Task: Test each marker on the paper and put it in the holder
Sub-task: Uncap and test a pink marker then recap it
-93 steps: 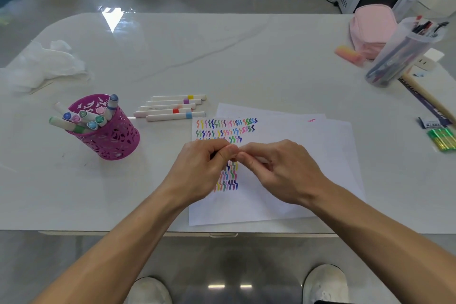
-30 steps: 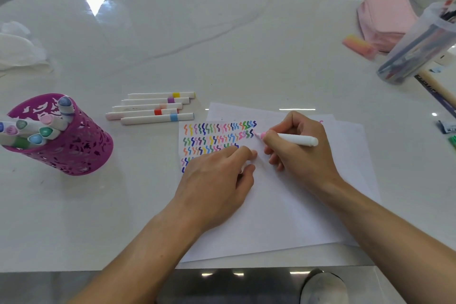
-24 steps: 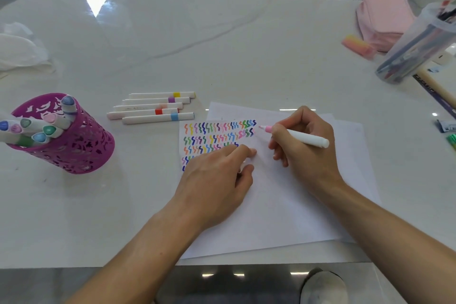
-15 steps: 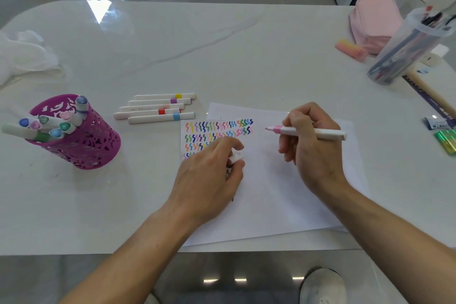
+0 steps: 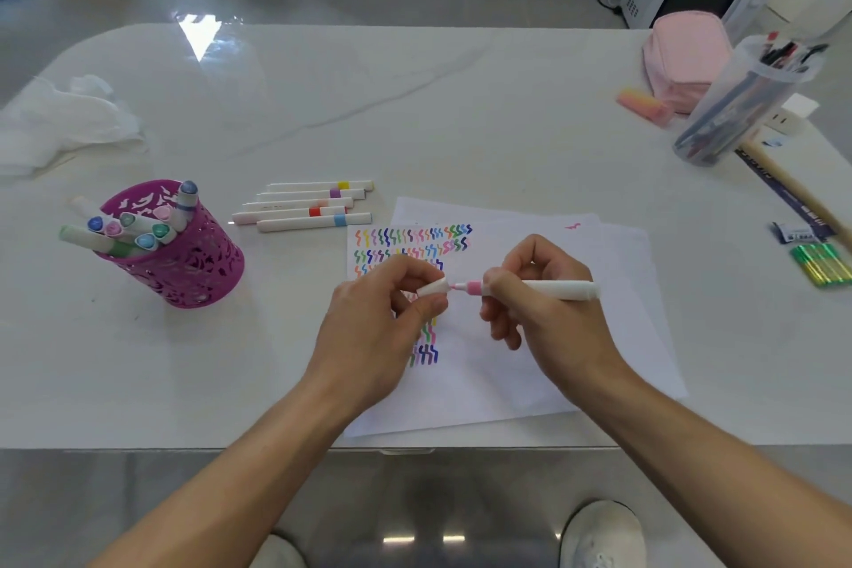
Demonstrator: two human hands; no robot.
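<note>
Right hand (image 5: 548, 318) grips the white-barrelled pink felt marker (image 5: 553, 289) level above the white paper sheets (image 5: 613, 272). Its fingers (image 5: 495, 291) are curled round the barrel nr the pink collar, tip pointing left. Left hand (image 5: 378, 327) pinches the small white cap (image 5: 433, 288) btwn thumb & fingertips. The cap's mouth is right at the tip, not yet pushed home. Looks like recapping, so this marker's test is prob. done.

Progress: several capped markers (image 5: 138, 228) already stand in the magenta perforated holder (image 5: 198, 263), on the table (image 5: 415, 106) well left of the paper. Rows of coloured squiggles (image 5: 415, 240) fill the sheet's top-left corner, w/ more lower down, partly hidden by the left hand. Left to do: seat the cap, drop this one in the holder, then do the five white markers w/ coloured bands (image 5: 304, 205) lying side by side btwn holder & paper. These look untested, tho I can't confirm that.

Writing: nothing legible. The dark strip (image 5: 783, 198) at the far right carries pale lettering, too small to read. No brand shows on any marker.
</note>
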